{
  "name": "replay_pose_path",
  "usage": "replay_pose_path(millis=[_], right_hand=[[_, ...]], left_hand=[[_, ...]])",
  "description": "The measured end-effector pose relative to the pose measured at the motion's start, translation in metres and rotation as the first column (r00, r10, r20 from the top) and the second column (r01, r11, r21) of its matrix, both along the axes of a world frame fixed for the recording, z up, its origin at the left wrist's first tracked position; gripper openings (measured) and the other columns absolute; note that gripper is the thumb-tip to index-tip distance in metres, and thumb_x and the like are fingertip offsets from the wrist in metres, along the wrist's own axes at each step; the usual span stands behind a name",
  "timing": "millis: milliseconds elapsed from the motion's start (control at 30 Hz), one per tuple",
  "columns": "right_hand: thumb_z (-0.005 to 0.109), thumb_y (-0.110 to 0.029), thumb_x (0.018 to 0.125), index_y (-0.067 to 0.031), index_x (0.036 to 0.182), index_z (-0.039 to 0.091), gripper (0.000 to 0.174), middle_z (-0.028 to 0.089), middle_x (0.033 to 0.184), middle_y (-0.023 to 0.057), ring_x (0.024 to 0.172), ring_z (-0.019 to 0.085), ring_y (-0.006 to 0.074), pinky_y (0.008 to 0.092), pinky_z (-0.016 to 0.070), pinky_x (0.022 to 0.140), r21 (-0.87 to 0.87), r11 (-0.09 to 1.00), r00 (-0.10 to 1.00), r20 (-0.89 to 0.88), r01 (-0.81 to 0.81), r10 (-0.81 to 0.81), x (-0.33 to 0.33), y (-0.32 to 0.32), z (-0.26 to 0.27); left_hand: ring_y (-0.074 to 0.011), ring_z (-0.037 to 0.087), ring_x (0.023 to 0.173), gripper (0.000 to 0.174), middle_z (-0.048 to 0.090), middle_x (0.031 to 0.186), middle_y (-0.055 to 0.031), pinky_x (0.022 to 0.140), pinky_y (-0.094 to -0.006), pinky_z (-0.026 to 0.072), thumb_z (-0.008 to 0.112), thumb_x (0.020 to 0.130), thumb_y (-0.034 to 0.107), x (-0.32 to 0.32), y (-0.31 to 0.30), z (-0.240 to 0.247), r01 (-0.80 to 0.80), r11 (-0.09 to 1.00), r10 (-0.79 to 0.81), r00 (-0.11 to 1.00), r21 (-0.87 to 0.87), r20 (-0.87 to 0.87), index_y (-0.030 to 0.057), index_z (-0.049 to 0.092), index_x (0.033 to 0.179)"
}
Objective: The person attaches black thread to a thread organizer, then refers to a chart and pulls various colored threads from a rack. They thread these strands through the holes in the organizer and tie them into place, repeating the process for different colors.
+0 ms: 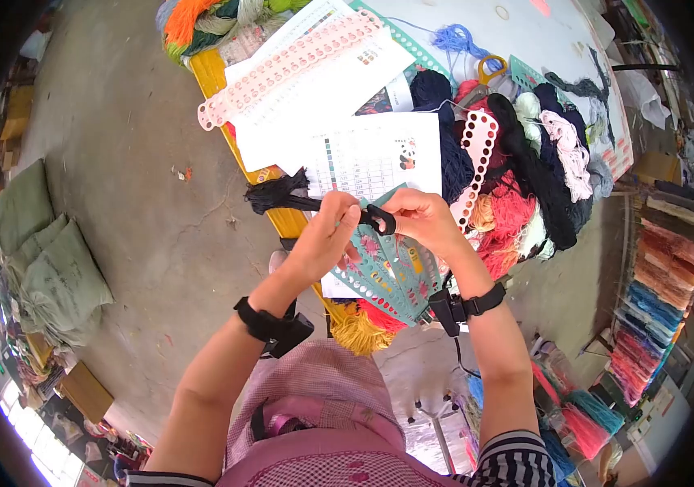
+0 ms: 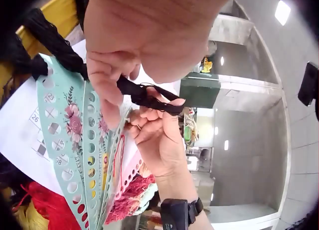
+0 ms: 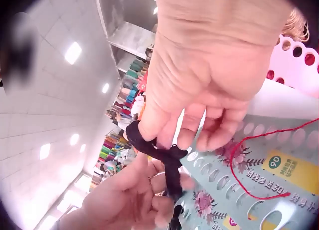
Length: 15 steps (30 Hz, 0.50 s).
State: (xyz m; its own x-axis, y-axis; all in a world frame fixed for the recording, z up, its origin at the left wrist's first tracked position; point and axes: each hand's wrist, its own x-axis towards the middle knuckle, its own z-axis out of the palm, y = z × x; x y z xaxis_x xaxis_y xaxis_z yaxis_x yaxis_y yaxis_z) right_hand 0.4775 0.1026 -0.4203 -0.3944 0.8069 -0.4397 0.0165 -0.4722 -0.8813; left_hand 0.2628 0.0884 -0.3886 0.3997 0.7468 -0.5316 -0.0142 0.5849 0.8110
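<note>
a pink garment [image 1: 327, 458] and striped sleeves [image 1: 513, 463] lie closest, with two bare forearms reaching forward over the desk [image 1: 546, 40], each wearing a black wrist strap. the left hand [image 1: 327, 239] pinches a black yarn bundle [image 1: 380, 220] between its thumb and fingers. the right hand [image 1: 426, 219] pinches the looped end of the same bundle, its thumb and forefinger at the loop and its other fingers loosely curled. the bundle is held above the desk between the hands, and its loose tail [image 1: 275, 193] runs left across the desk's yellow edge.

beneath the hands, teal cards [image 1: 392, 280] with round holes and printed flowers fan out over white paper; a thin red thread [image 3: 238, 177] curves across one. just beyond is a sheet [image 1: 379, 150] with a printed table and a small panda picture. farther up, a pink holed strip [image 1: 290, 69] lies on more papers. to the right, another pink strip [image 1: 477, 162] rests among heaped navy, red, black and white yarn [image 1: 509, 215], near yellow-handled scissors [image 1: 491, 70].
</note>
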Motion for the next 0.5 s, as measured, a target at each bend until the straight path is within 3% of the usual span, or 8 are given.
replay_pose_path(millis=[100,133,200,233,267,333,367,500], right_hand=[[0.076,-0.002,0.074,-0.0053,0.096,0.071,0.023,0.059,0.084,-0.0015,0.071,0.054,0.0071,0.0217,0.0429,0.06,0.141,0.987,0.985,0.167,-0.075,0.051,-0.005,-0.001,-0.001],[0.076,-0.002,0.074,-0.0053,0.096,0.071,0.023,0.059,0.084,-0.0015,0.071,0.054,0.0071,0.0217,0.0429,0.06,0.139,0.988,0.985,0.164,-0.072,0.048,-0.009,-0.001,0.004],[0.075,-0.006,0.071,-0.0138,0.095,0.071,0.026,0.058,0.081,0.0015,0.073,0.06,0.0154,0.0274,0.0477,0.065,0.317,0.893,0.83,0.548,-0.321,0.105,-0.019,-0.001,0.015],[0.075,-0.007,0.069,-0.0171,0.091,0.07,0.025,0.057,0.085,0.0023,0.076,0.06,0.02,0.0292,0.0486,0.067,0.383,0.85,0.796,0.601,-0.361,0.067,-0.023,-0.004,0.012],[0.075,-0.007,0.069,-0.0171,0.091,0.07,0.025,0.057,0.085,0.0023,0.076,0.06,0.02,0.0292,0.0486,0.067,0.382,0.852,0.797,0.601,-0.359,0.066,-0.021,-0.005,0.012],[0.075,-0.007,0.071,-0.0122,0.086,0.067,0.018,0.057,0.089,0.0013,0.078,0.06,0.0162,0.0279,0.0479,0.067,0.359,0.884,0.865,0.493,-0.301,0.094,-0.017,-0.002,0.014],[0.075,-0.007,0.071,-0.0122,0.086,0.067,0.018,0.057,0.089,0.0013,0.078,0.06,0.0162,0.0279,0.0479,0.067,0.358,0.884,0.865,0.493,-0.302,0.095,-0.012,0.0,0.011],[0.074,-0.006,0.074,-0.0065,0.083,0.059,0.017,0.055,0.088,0.001,0.079,0.056,0.0122,0.0265,0.0463,0.069,0.272,0.94,0.974,0.146,-0.206,0.171,0.002,0.007,0.006]], left_hand=[[-0.0145,0.059,0.056,0.025,0.051,0.11,-0.0104,0.044,-0.0254,0.046,0.04,0.103,0.028,0.0,-0.007,-0.002,0.095,0.989,-0.109,0.986,-0.114,-0.123,0.0072,0.034,0.114],[-0.0153,0.059,0.059,0.026,0.052,0.102,-0.0103,0.047,-0.0264,0.046,0.038,0.103,0.031,-0.001,-0.014,-0.003,0.102,0.993,-0.092,0.984,0.058,-0.156,0.0075,0.034,0.113],[-0.0168,0.057,0.065,0.029,0.052,0.086,-0.0101,0.054,-0.0284,0.0462,0.036,0.103,0.036,-0.002,-0.026,-0.008,0.123,0.913,-0.042,0.977,0.39,-0.209,0.0083,0.032,0.109],[-0.0162,0.055,0.07,0.032,0.051,0.082,-0.0107,0.059,-0.0287,0.046,0.033,0.103,0.04,-0.001,-0.027,-0.007,0.125,0.899,-0.04,0.978,0.42,-0.206,0.0085,0.032,0.106],[-0.0162,0.055,0.07,0.032,0.051,0.082,-0.0107,0.059,-0.0287,0.046,0.033,0.103,0.04,-0.003,-0.026,-0.01,0.127,0.899,-0.042,0.977,0.418,-0.207,0.0085,0.032,0.106],[-0.0151,0.055,0.071,0.039,0.052,0.087,-0.0119,0.06,-0.028,0.0465,0.027,0.103,0.047,-0.006,-0.023,-0.021,0.022,0.991,0.0,0.987,0.13,-0.163,0.0086,0.033,0.106],[-0.0143,0.053,0.069,0.047,0.053,0.087,-0.0118,0.06,-0.0268,0.0465,0.02,0.101,0.053,-0.003,-0.023,-0.026,0.003,0.99,0.019,0.988,0.142,-0.15,0.0083,0.034,0.106],[-0.0142,0.052,0.067,0.051,0.054,0.082,-0.01,0.06,-0.027,0.0466,0.017,0.1,0.056,0.004,-0.02,-0.046,-0.089,0.995,0.092,0.992,0.049,-0.081,0.0077,0.035,0.105]])
